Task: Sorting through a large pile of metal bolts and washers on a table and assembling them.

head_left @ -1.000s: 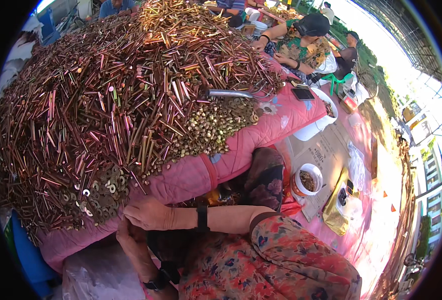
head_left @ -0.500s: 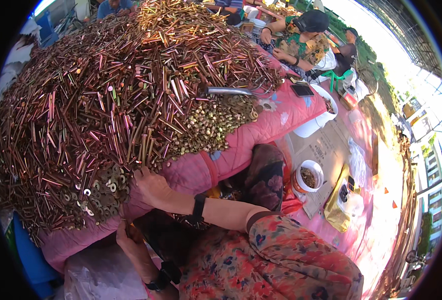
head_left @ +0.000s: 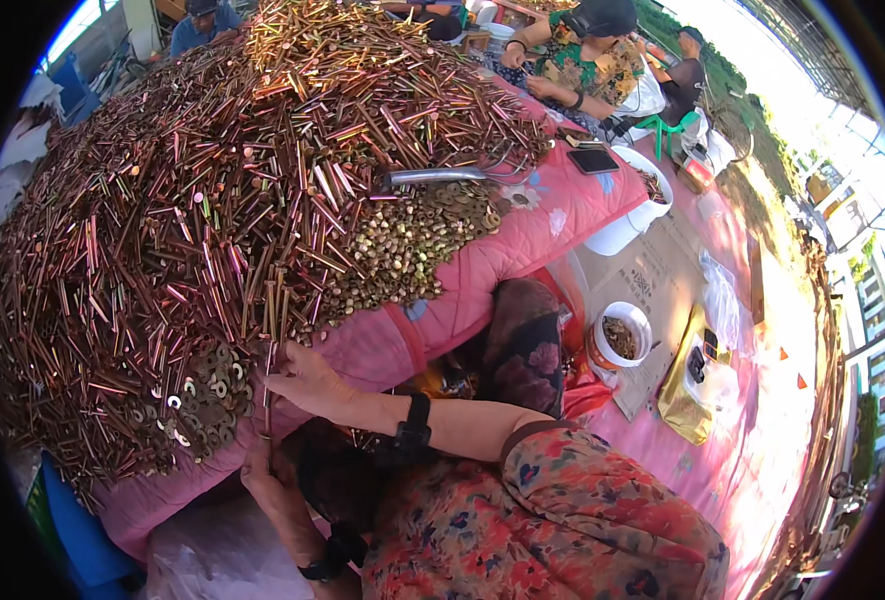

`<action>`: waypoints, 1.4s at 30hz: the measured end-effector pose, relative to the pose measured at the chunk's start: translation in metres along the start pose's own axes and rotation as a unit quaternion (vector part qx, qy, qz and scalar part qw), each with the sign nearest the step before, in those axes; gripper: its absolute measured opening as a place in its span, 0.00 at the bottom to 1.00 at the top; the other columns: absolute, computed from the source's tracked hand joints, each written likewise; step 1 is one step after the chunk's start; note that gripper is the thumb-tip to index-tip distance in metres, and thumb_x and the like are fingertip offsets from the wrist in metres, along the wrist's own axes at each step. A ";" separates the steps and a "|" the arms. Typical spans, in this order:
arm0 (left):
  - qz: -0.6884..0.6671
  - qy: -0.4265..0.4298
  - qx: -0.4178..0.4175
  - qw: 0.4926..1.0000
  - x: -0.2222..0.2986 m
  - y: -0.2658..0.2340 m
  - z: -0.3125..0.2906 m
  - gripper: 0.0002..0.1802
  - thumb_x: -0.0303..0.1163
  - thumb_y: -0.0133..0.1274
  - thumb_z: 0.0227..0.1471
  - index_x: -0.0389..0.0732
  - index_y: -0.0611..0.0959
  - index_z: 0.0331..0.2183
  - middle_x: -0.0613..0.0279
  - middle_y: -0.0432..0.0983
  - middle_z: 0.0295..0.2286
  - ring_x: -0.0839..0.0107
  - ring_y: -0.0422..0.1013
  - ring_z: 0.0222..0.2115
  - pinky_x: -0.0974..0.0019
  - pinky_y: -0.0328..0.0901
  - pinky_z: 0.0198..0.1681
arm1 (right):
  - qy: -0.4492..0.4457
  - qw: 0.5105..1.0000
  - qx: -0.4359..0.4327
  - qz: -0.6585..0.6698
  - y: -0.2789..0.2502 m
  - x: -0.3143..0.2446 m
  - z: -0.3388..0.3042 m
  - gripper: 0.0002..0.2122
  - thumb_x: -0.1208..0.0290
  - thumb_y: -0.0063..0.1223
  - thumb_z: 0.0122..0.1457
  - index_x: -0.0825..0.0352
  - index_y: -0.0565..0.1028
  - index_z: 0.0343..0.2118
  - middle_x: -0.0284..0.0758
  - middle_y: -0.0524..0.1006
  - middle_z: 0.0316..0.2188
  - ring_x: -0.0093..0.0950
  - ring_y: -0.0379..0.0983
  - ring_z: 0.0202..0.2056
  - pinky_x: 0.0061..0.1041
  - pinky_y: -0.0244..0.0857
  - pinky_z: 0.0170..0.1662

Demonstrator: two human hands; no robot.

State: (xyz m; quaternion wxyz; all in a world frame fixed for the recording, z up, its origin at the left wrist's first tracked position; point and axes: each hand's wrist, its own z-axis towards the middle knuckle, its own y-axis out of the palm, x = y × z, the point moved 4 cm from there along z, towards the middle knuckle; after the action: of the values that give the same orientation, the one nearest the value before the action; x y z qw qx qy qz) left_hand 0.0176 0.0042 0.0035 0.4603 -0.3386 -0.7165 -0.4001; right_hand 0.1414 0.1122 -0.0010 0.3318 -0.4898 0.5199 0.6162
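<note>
My right hand (head_left: 311, 382) pinches a long, thin metal bolt (head_left: 268, 398), which hangs roughly upright over the pink quilt's edge. Just below its lower end, my left hand (head_left: 266, 472) has its fingers closed; whatever small thing they hold is hidden. Beside the right hand lies a patch of flat grey washers (head_left: 208, 395). Small brassy nuts (head_left: 393, 250) sit in another patch farther right. Behind both rises a big heap of loose bolts (head_left: 203, 190) with a pinkish-gold sheen.
A pink quilt (head_left: 363, 350) borders the heap. On it lie a metal-handled rake-like tool (head_left: 438, 175) and a dark phone (head_left: 592, 160). To the right stand a white bucket (head_left: 628, 228) and a smaller tub (head_left: 623, 335). A co-worker (head_left: 593, 70) sits at the far right.
The bolt now shows plainly between my two hands. My right hand has shifted slightly down and right, its fingers around the bolt. The whole view has shifted a little.
</note>
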 end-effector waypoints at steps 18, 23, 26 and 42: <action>0.046 0.096 0.026 0.994 0.000 0.001 -0.006 0.05 0.25 0.57 0.47 0.33 0.82 0.26 0.70 0.74 0.21 0.84 0.67 0.22 0.79 0.61 0.28 | 0.105 0.986 0.002 0.126 -0.013 -0.007 -0.021 0.10 0.76 0.50 0.54 0.71 0.69 0.38 0.36 0.74 0.31 0.27 0.74 0.31 0.25 0.73 0.33; 0.002 0.092 0.017 0.996 -0.022 -0.012 0.003 0.10 0.28 0.53 0.50 0.32 0.79 0.35 0.67 0.75 0.28 0.82 0.68 0.26 0.78 0.63 0.30 | 0.126 0.986 -0.026 0.108 -0.003 -0.008 -0.027 0.08 0.77 0.50 0.54 0.72 0.68 0.36 0.38 0.76 0.29 0.29 0.76 0.29 0.24 0.73 0.33; -0.117 0.075 0.038 0.990 -0.029 -0.010 0.010 0.16 0.30 0.51 0.52 0.33 0.76 0.42 0.66 0.75 0.31 0.81 0.69 0.28 0.77 0.63 0.30 | 0.133 0.990 -0.037 0.042 0.004 -0.004 -0.031 0.08 0.76 0.51 0.53 0.72 0.70 0.34 0.37 0.76 0.28 0.28 0.76 0.29 0.22 0.72 0.33; -0.102 -0.050 0.075 0.991 -0.011 -0.009 0.002 0.10 0.35 0.55 0.49 0.44 0.76 0.20 0.74 0.67 0.16 0.86 0.56 0.13 0.80 0.47 0.15 | -0.299 0.712 -0.085 -0.629 0.011 -0.001 0.018 0.11 0.77 0.49 0.40 0.67 0.71 0.31 0.38 0.66 0.27 0.37 0.69 0.30 0.31 0.67 0.32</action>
State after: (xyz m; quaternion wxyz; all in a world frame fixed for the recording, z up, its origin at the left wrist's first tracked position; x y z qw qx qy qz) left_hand 0.0128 0.0004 -0.0092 0.4047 -0.2482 -0.7973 -0.3727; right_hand 0.1265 0.1274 0.0034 0.7384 -0.5196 -0.0894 0.4205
